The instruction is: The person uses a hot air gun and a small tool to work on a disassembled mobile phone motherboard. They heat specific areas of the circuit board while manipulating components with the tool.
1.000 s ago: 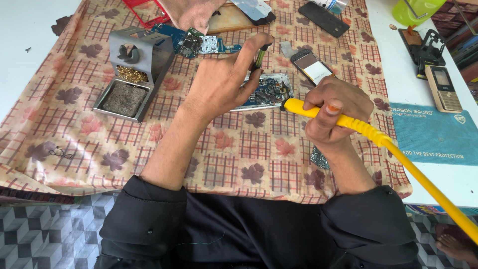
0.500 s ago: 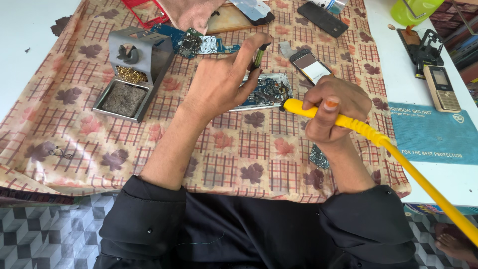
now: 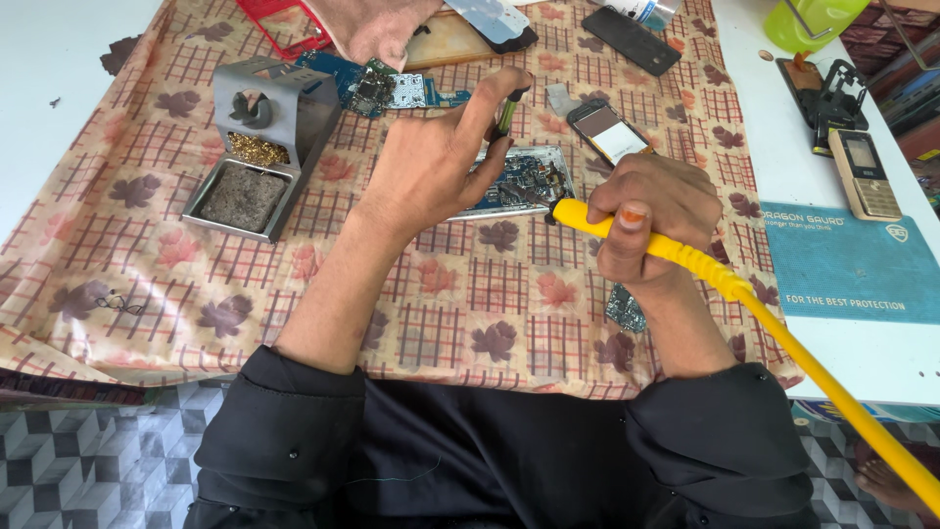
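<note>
A grey metal soldering stand (image 3: 257, 137), with brass wool and a dark sponge in its tray, is being kept at the left on the patterned cloth (image 3: 147, 235). Just to its right, the left hand (image 3: 431, 162) is being held over the opened phone (image 3: 517, 183); a thin dark tool (image 3: 505, 110) is being pinched between its thumb and forefinger, the other fingers being curled loosely over the phone's left part. Whether the palm is touching the phone cannot be told. The phone is thus being framed between the two hands, partly under the left and just left of the right. The right hand (image 3: 651, 211) is being closed in a full fist round the yellow soldering iron (image 3: 705, 269), whose tip is being pointed at the phone's right edge; its yellow cord is being trailed toward the lower right corner.

The phone is being shown as a flat silver frame lying face-open, with a blue-green circuit board and small dark parts exposed inside.

The cloth, beige with red checks and brown leaves, is being spread over a white table (image 3: 881, 362). Beyond the hands, a blue circuit board (image 3: 392, 88), a small phone with a pale screen (image 3: 609, 132) and another person's hand (image 3: 377, 29) are being seen; at the right, a blue mat (image 3: 852, 264) and a gold keypad phone (image 3: 864, 171) are lying. A tiled floor is being glimpsed below.
</note>
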